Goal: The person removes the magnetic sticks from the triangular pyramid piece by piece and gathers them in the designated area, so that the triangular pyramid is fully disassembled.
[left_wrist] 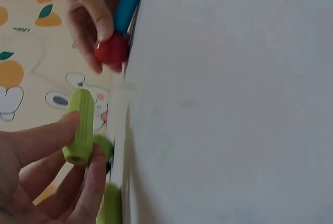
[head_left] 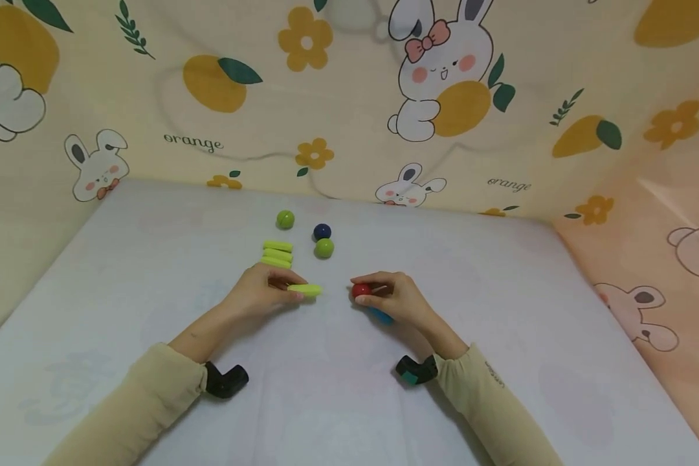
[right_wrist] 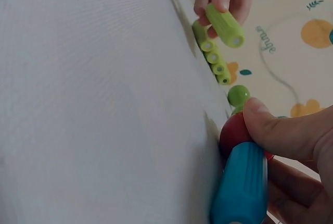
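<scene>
My left hand [head_left: 259, 289] pinches a lime-green ribbed rod [head_left: 309, 290] between thumb and fingertips, its free end pointing right. In the left wrist view this rod [left_wrist: 80, 125] has tapered ends, with a small round spot on the near one. Opposite, my right hand [head_left: 403, 299] holds a shiny red ball [head_left: 361, 291] between thumb and fingers. A blue ribbed rod [right_wrist: 241, 185] lies right at the ball and reaches back beneath the hand. From the head view, only part of the blue rod [head_left: 381, 315] shows; the palm side hides the rest.
Beyond the left hand, several lime-green rods [head_left: 277, 254] lie side by side. Farther back are a green ball [head_left: 285, 219], a navy ball [head_left: 322, 231] and another green ball [head_left: 324, 248] close against the navy one. A patterned curtain [head_left: 349, 116] borders the white table [head_left: 338, 401].
</scene>
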Demonstrator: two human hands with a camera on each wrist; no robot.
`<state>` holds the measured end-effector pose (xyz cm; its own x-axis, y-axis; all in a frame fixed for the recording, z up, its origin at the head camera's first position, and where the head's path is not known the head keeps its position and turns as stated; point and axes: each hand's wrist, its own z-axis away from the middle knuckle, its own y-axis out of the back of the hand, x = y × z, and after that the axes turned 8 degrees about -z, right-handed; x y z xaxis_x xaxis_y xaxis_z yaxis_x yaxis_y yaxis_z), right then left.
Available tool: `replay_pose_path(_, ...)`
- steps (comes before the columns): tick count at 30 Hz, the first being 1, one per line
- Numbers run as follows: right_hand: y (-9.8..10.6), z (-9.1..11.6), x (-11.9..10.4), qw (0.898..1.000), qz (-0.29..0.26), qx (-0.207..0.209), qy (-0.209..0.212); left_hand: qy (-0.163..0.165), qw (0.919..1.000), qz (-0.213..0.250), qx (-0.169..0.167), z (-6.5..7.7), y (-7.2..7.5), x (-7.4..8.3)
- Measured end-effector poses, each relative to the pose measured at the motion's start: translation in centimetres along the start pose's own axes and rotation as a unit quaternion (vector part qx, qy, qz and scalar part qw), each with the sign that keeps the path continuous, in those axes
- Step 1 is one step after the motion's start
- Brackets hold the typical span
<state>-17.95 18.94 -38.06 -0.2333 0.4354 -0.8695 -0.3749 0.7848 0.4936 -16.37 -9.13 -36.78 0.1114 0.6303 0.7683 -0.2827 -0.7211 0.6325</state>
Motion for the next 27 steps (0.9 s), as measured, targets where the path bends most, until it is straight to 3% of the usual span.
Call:
replay_pose_path(5, 0.1, 0.0, 0.0, 1.000, -0.003, 0.000, -0.004, 0.001, 0.9998, -0.015, 0.013, 0.5, 1.5, -0.8)
replay_pose_path(12, 0.1, 0.0, 0.3, 1.000, -0.008, -0.001, -0.001, 0.015, 0.9992, -0.032, 0.020, 1.0, 2.4, -1.6)
replay_pose_path(20, 0.1, -0.1, 0.4, 1.000, -0.009, -0.004, 0.002, 0.017, 0.9975, -0.058, 0.037, 1.3, 2.8, -2.0)
replay_pose_path(27, 0.1, 0.1, 0.1, 1.000, -0.010, -0.001, 0.003, 0.018, 0.9974, -0.049, 0.049, 1.2, 2.6, -2.0)
